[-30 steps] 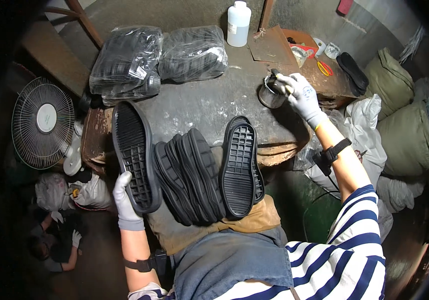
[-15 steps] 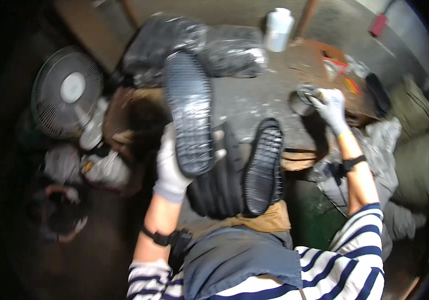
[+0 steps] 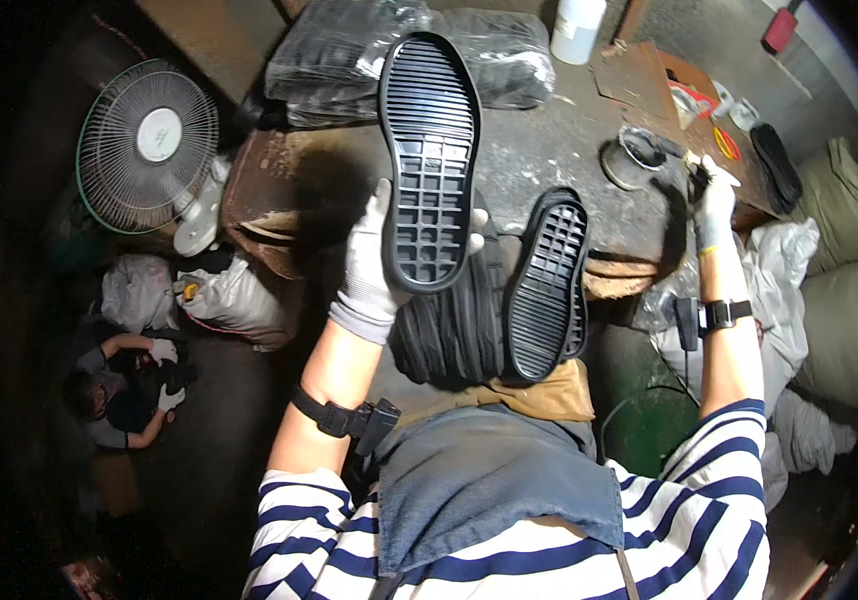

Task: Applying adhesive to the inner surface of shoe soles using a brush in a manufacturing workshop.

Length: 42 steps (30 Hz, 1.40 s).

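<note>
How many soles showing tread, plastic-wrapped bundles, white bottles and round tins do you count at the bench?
Soles showing tread: 2
Plastic-wrapped bundles: 2
White bottles: 1
Round tins: 1
Total: 6

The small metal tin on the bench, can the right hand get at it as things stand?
Probably yes: the right hand hovers just right of the metal tin, with nothing between them, though it seems to hold a small brush.
</note>
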{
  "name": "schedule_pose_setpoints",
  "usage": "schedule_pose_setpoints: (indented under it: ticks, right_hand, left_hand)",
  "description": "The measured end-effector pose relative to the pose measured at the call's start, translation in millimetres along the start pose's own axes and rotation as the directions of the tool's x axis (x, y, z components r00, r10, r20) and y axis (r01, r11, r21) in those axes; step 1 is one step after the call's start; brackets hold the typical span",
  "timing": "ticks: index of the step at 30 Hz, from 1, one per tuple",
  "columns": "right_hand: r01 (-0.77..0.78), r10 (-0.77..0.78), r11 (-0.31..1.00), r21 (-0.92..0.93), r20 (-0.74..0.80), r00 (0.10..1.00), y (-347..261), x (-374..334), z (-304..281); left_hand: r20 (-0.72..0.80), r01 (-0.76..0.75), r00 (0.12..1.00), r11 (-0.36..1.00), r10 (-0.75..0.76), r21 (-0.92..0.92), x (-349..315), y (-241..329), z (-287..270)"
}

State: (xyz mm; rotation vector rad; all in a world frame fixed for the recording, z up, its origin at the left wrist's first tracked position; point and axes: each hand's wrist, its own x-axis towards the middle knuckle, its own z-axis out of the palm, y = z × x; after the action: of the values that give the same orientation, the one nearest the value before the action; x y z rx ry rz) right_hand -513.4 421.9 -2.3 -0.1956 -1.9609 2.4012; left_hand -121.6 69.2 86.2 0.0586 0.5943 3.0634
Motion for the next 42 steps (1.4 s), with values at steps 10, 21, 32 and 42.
schedule_pose_setpoints:
  ticks: [10, 21, 32, 42]
  right_hand:
    - [0.732, -0.603, 0.654, -0.193, 0.452, 0.658, -51, -160, 73]
    - [0.468, -0.431, 0.883, 0.023, 0.435, 0.791, -42, -202, 114]
    - [0.431, -0.375, 0.902, 0.012, 0.516, 0.77, -41, -269, 109]
    - [0.557, -0.412, 0.829, 0.044, 0.722, 0.556, -41, -323, 95]
  left_hand:
    - [-0.076, 0.178, 0.98, 0.981, -0.183, -0.071, 26, -48, 12]
    - [-0.026, 0.42, 0.903, 0.894, -0.429, -0.156, 8, -50, -6]
    - [0.008, 0.311, 0.948, 0.922, -0.318, -0.23, 15, -63, -4]
    - [-0.049, 0.08, 0.994, 0.958, -0.097, -0.277, 27, -50, -20]
